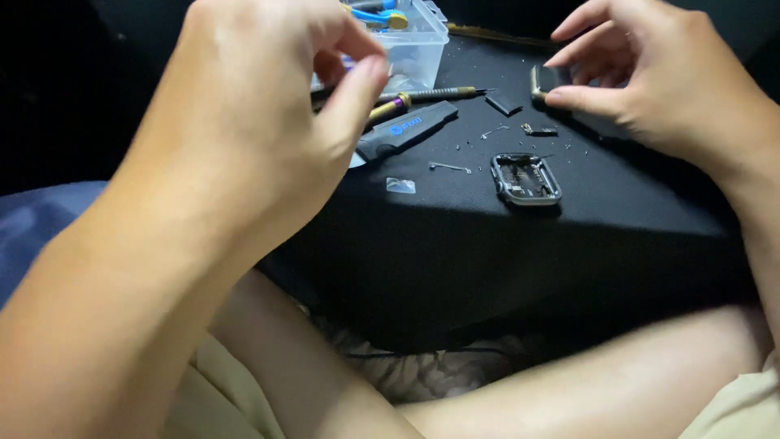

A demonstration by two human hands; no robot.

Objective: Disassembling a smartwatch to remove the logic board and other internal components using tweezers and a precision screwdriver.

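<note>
Both hands apart: right hand [650,77] pinches a small dark part [549,79]; left hand [260,106] curled, contents hidden.

Upper centre of the frame: a clear plastic box [418,45] with blue-handled tools, beside a screwdriver [435,94] and dark flat tool [406,130]; centre: an open rounded casing [526,179], loose screws, all on black cloth [487,244].
</note>
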